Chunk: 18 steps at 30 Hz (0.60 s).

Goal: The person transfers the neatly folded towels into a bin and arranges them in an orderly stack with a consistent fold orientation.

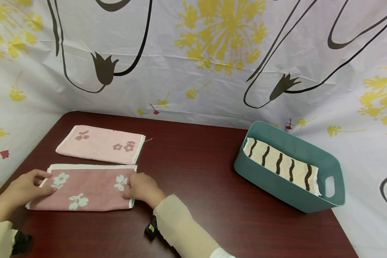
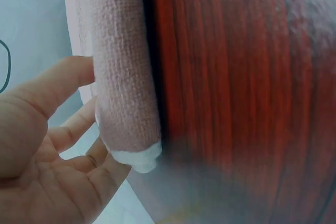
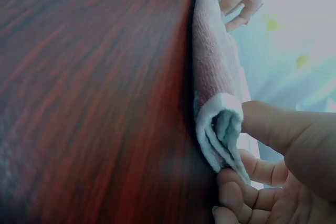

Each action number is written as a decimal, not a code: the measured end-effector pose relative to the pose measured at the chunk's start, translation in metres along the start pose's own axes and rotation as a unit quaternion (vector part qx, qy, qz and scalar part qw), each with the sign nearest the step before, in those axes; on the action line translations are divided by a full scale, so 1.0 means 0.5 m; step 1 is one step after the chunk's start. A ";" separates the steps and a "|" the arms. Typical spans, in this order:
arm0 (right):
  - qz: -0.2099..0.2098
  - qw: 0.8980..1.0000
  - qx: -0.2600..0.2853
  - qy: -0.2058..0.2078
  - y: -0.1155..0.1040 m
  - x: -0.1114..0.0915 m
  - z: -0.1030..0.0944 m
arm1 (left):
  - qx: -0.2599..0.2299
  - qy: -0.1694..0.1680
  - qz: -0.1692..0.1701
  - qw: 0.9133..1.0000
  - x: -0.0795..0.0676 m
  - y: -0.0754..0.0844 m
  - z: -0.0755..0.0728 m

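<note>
The left hand (image 1: pixel 24 190) is pinching the pink towel (image 1: pixel 95 188) at its left end, and the right hand (image 1: pixel 144 187) is gripping its right end. The towel is lying folded on the table (image 1: pixel 193 179), a paler towel (image 1: pixel 100 144) resting just beyond. To the right, a bin (image 1: pixel 267 184) is holding a striped towel (image 1: pixel 286 166).

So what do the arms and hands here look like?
The left hand and right hand wear no gloves. Both arms have cream sleeves, with white fabric beyond the right one. A black device sits at each cuff; the right one bears a yellow mark.
</note>
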State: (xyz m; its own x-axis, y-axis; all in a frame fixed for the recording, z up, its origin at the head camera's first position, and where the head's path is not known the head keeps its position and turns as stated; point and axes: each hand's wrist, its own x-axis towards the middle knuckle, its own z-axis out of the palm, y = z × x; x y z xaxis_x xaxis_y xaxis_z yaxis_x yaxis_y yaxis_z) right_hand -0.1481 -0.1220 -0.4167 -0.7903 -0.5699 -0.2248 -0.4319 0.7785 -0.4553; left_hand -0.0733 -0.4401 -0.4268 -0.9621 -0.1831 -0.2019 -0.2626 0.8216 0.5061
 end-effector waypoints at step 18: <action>-0.057 0.995 0.083 0.019 0.017 0.005 0.011 | -0.011 0.041 0.028 0.999 0.012 0.026 0.029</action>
State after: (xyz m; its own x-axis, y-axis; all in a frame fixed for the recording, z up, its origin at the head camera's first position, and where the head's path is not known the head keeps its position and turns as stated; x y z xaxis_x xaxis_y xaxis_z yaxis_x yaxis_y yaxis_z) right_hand -0.1514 -0.1184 -0.4260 -0.7577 -0.6390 -0.1325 -0.4443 0.6539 -0.6124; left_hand -0.0812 -0.4228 -0.4335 -0.9779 -0.1814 -0.1037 -0.2086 0.8197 0.5334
